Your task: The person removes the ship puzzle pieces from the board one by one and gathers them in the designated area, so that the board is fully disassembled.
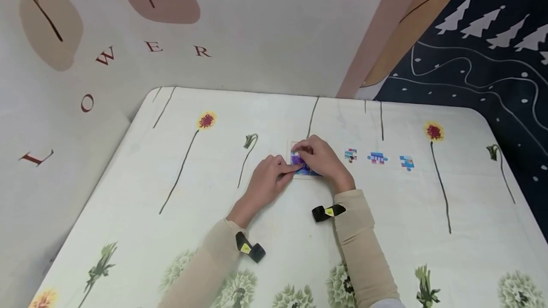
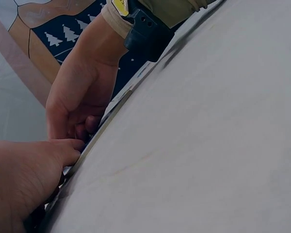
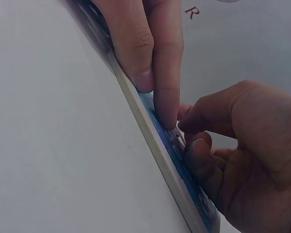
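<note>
A small jigsaw puzzle in a thin pale tray (image 3: 150, 136) lies on the table, its blue and purple picture partly covered by both hands. My left hand (image 1: 267, 179) reaches in from the left, its index finger stretched out and pressing down on the picture. In the right wrist view, the left hand's thumb and fingertip (image 3: 167, 104) rest at the tray's near edge. My right hand (image 1: 322, 158) arches over the tray's upper right. Its thumb and index finger pinch a puzzle piece (image 3: 180, 137) at the picture's surface, mostly hidden by the fingers.
Three loose puzzle pieces lie in a row right of the tray: one striped (image 1: 350, 155), a blue-purple one (image 1: 377, 158) and another blue one (image 1: 407, 162). The white flower-printed tablecloth (image 1: 192, 232) runs back to a printed wall hanging (image 1: 274, 37).
</note>
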{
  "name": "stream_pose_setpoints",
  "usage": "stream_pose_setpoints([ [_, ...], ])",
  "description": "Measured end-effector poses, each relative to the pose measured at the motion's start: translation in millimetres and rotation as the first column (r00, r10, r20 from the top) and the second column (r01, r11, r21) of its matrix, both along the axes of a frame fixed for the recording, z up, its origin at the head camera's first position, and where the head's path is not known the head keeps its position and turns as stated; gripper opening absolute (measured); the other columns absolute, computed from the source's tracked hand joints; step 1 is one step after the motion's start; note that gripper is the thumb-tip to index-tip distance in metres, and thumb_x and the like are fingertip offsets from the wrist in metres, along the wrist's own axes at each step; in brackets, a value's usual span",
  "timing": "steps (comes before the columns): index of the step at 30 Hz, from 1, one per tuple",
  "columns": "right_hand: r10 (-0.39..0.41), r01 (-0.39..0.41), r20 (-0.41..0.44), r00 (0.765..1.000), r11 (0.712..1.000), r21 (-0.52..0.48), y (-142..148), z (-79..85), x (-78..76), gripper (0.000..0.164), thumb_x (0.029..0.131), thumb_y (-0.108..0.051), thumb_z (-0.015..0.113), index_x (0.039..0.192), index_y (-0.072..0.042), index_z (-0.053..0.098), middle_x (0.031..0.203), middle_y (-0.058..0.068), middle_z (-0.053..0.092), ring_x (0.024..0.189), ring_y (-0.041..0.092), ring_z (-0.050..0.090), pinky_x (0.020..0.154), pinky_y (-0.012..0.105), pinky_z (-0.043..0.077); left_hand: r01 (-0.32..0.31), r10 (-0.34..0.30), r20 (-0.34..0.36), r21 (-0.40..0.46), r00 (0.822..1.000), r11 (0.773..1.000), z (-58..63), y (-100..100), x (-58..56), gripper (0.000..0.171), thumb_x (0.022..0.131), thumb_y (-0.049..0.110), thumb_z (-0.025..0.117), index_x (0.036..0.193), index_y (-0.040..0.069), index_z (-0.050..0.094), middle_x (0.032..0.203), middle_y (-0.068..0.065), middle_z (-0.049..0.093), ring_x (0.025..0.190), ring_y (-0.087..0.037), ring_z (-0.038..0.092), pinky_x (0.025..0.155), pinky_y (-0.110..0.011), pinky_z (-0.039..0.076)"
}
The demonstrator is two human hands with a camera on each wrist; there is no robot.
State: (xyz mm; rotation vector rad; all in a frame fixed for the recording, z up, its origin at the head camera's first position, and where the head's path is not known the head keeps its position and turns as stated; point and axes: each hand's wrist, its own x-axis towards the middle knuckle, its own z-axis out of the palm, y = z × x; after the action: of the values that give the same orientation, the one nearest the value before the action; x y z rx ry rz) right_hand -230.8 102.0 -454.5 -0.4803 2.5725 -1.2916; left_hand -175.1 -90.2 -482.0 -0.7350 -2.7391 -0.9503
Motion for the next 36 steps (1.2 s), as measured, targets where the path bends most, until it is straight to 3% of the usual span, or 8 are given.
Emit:
stream_pose_setpoints([
  [13,0.012,-0.011,0.013,1.0,1.0,-0.022,0.7,0.4,1.7,0.026,0.1,-0.001,0.054,0.115,-0.005,0.075,0.106,0.01,0.064,0.088,0.024,0.053,0.082,0.038,0.045,0.0,0.001,0.023,-0.011,1.0,1.0,-0.1,0.8,-0.6,0.021,0.1,0.013,0.07,0.117,0.018,0.081,0.079,0.002,0.054,0.07,-0.017,0.044,0.065,-0.031,0.037],
  [20,0.018,-0.016,0.031,0.999,0.998,-0.062,2.0,-1.3,-0.1,0.025,0.102,-0.003,0.053,0.116,-0.005,0.073,0.118,0.012,0.069,0.09,0.024,0.055,0.087,0.04,0.045,-0.002,0.002,0.033,0.018,0.999,1.0,0.1,0.8,-0.6,0.021,0.098,0.011,0.071,0.115,0.017,0.081,0.077,0.003,0.052,0.069,-0.016,0.041,0.065,-0.03,0.035],
  [29,0.005,0.003,0.078,0.997,0.994,-0.112,4.5,0.4,-0.7,0.018,0.102,-0.002,0.059,0.114,-0.003,0.073,0.095,0.011,0.066,0.062,0.019,0.053,0.066,0.032,0.047,-0.005,0.005,0.037,0.011,0.999,1.0,0.4,1.4,-1.1,0.021,0.099,0.012,0.071,0.116,0.019,0.081,0.077,0.003,0.053,0.07,-0.016,0.042,0.065,-0.031,0.036],
  [36,-0.028,0.05,0.154,0.988,0.989,-0.142,6.8,1.8,-1.0,0.018,0.102,-0.004,0.063,0.118,-0.001,0.072,0.094,0.01,0.068,0.061,0.018,0.054,0.06,0.027,0.048,-0.003,0.003,0.034,0.01,0.999,1.0,-1.3,0.5,-2.2,0.022,0.099,0.012,0.071,0.117,0.019,0.081,0.078,0.003,0.055,0.07,-0.016,0.043,0.065,-0.031,0.036],
])
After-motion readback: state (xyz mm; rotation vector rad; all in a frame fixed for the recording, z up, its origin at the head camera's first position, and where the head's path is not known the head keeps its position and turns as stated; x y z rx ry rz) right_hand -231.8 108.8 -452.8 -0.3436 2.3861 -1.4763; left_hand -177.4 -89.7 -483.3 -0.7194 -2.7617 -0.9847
